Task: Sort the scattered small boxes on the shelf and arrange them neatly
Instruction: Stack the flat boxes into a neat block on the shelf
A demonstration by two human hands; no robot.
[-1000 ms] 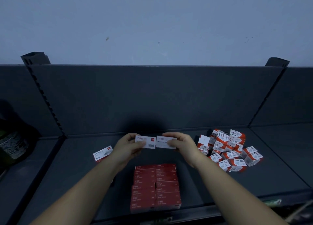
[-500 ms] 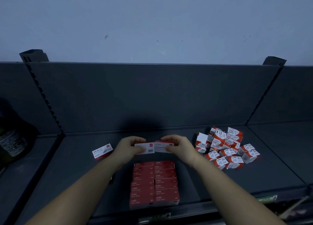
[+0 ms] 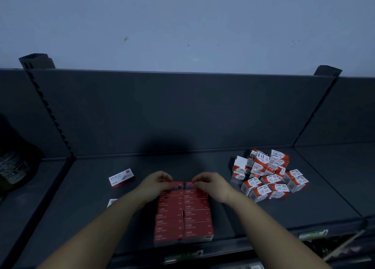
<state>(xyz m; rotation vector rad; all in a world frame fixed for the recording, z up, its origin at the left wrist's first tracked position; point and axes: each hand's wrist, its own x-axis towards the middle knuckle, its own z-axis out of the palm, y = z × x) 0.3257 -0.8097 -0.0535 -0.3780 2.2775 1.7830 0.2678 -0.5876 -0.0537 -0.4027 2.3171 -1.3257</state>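
Fingers [image 3: 164, 177] of my left hand [image 3: 155, 185] are curled over one red box [image 3: 176, 184], pinching it by its left end. The fingers [image 3: 203, 177] of my right hand [image 3: 212, 186] pinch a second red box [image 3: 190, 184] by its right end. Both hands are knuckles-up, and my forearms come in from the bottom corners and converge toward the middle.

The two held boxes lie end to end, nearly touching, at the far edge of the red stack [image 3: 183, 216]. That stack runs in two columns toward the front lip of the shelf [image 3: 85, 197]. I cannot tell whether the held boxes touch the shelf. Each box in the stack carries small pale print, too faint for me to read.

Left of my hands, well apart from the stack, a white-topped loose box [image 3: 121, 177] reads "24/6" in bold digits, with a red badge at one corner. A pale box corner [image 3: 112, 201] peeks out beside my left forearm. Off to the right, a jumbled pile [image 3: 267, 175] of red-and-white cube boxes shows paper-clip drawings, but its lettering is blurred.
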